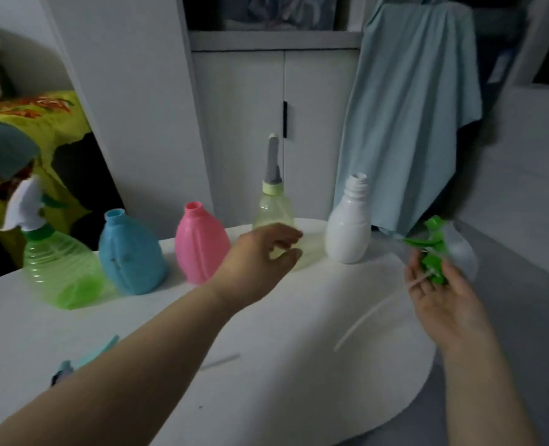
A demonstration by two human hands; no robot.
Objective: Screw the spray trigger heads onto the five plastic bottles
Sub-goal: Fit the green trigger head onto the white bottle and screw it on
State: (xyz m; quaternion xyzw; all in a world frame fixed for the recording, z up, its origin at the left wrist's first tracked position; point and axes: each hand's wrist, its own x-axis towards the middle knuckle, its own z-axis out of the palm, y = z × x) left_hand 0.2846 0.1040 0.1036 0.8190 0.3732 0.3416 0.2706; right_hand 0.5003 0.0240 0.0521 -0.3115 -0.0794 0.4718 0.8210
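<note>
By the tabletop's near left edge a teal trigger head lies half hidden behind the forearm, with a loose tube to its right. Further in, at the right edge, the right hand grips the green trigger head, which is blurred. Its long axis slants, nozzle end up toward the far right, and its dip tube trails down-left over the table. The left hand hovers loose-fingered and empty before the yellow bottle, which, like the green bottle, already wears a head. Along the far edge the white bottle, pink bottle and blue bottle stand open-necked. I'd worry that the trailing tube swats a light bottle over, or misses the neck so the cap goes on crooked.
</note>
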